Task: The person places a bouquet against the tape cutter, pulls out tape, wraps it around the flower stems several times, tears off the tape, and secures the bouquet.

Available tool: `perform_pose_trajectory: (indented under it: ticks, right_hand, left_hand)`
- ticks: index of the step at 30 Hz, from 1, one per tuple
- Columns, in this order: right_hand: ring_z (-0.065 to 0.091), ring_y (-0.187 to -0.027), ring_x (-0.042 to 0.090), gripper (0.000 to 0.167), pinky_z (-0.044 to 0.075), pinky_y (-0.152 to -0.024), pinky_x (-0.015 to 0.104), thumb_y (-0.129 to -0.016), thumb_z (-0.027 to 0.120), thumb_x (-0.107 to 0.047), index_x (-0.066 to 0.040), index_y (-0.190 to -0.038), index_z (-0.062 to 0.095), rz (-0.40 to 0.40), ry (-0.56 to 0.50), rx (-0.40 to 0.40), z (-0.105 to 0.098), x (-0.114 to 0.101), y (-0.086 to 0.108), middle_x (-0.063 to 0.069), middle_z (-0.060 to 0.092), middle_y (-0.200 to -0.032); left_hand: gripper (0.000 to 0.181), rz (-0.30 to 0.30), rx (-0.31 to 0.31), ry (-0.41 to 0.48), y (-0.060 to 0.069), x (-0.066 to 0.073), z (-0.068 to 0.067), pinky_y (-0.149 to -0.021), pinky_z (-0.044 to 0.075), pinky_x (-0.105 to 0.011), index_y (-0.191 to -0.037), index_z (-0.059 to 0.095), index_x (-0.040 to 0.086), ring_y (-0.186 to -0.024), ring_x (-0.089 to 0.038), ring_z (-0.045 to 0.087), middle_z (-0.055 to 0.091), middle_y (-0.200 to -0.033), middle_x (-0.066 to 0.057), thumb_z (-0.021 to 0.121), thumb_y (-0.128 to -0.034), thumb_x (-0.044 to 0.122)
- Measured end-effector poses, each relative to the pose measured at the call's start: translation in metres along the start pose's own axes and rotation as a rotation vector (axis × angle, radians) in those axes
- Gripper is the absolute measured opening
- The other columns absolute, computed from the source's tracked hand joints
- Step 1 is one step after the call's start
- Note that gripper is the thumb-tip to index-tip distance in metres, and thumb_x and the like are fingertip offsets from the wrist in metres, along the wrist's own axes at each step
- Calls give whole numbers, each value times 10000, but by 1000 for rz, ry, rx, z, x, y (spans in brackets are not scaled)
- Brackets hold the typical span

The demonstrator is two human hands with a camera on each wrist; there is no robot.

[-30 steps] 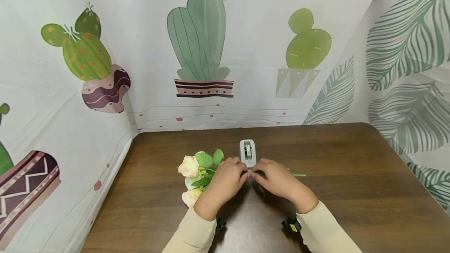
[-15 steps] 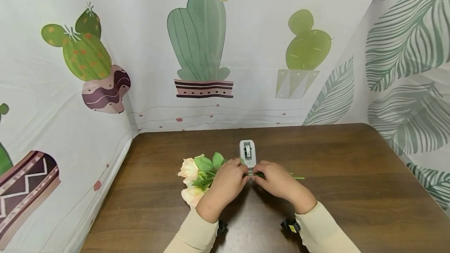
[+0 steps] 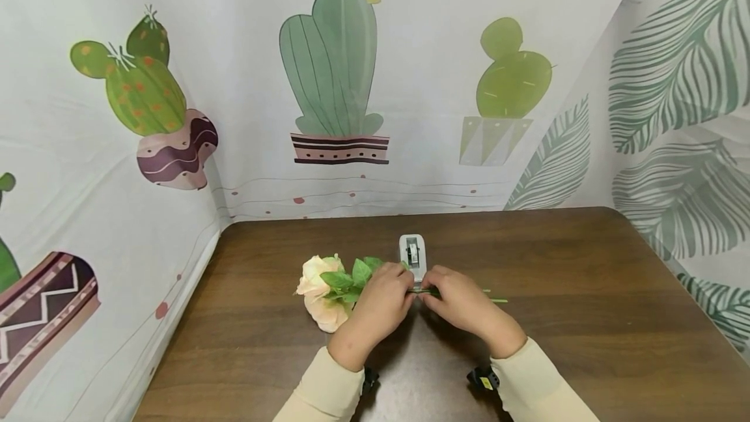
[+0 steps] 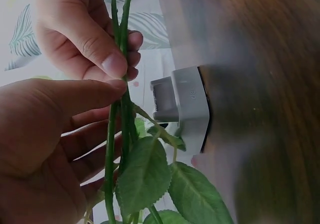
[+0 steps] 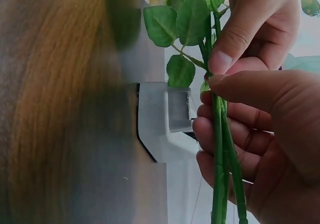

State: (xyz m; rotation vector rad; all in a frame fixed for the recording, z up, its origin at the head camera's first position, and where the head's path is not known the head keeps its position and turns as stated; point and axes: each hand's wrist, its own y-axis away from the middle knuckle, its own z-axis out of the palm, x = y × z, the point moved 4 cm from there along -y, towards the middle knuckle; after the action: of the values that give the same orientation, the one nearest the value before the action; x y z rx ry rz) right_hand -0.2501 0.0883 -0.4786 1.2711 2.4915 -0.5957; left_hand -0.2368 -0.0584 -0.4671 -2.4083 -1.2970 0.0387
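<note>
Several green flower stems (image 5: 218, 154) run side by side between both hands, with pale peach roses (image 3: 321, 285) at their left end. My left hand (image 3: 383, 301) pinches the stems between thumb and fingers near the leaves (image 4: 145, 169). Close beside it, my right hand (image 3: 459, 298) pinches the same stems, and their cut ends stick out past it to the right. The two thumb tips nearly meet in both wrist views. Just beyond the hands stands a light grey tape dispenser (image 3: 413, 256). Whether tape lies around the stems is hidden by the fingers.
The brown wooden table (image 3: 586, 292) carries everything. Behind and to the left hangs a white cloth (image 3: 428, 83) printed with cacti and leaves. Black wrist cameras (image 3: 484, 378) sit under the sleeves.
The roses have turned about the stems, so the leaves now lie higher and the lower bloom sits closer in. Both hands keep their pinch, shifted slightly toward the person.
</note>
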Motion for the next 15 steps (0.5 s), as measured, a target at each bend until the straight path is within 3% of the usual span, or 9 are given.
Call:
perform_pose_trajectory:
  ticks: [8, 15]
  right_hand:
    - [550, -749, 83, 92, 497, -684, 268, -903, 748, -151, -122, -912, 661, -16, -3, 31, -1, 0, 0, -33, 609, -883]
    - [517, -729, 62, 118, 476, -671, 245, -899, 755, -168, -141, -901, 641, -11, -3, 37, -3, 0, -2, -52, 590, -875]
  left_hand:
    - [255, -49, -40, 36, -1, 1, 2, -969, 452, -436, -797, 525, 177, -1046, -222, 653, 693, -834, 38, 756, -906, 180]
    - [273, -52, -4, 6, 0, 1, 2, -997, 453, -460, -796, 520, 191, -1056, -214, 638, 678, -828, 56, 776, -891, 194]
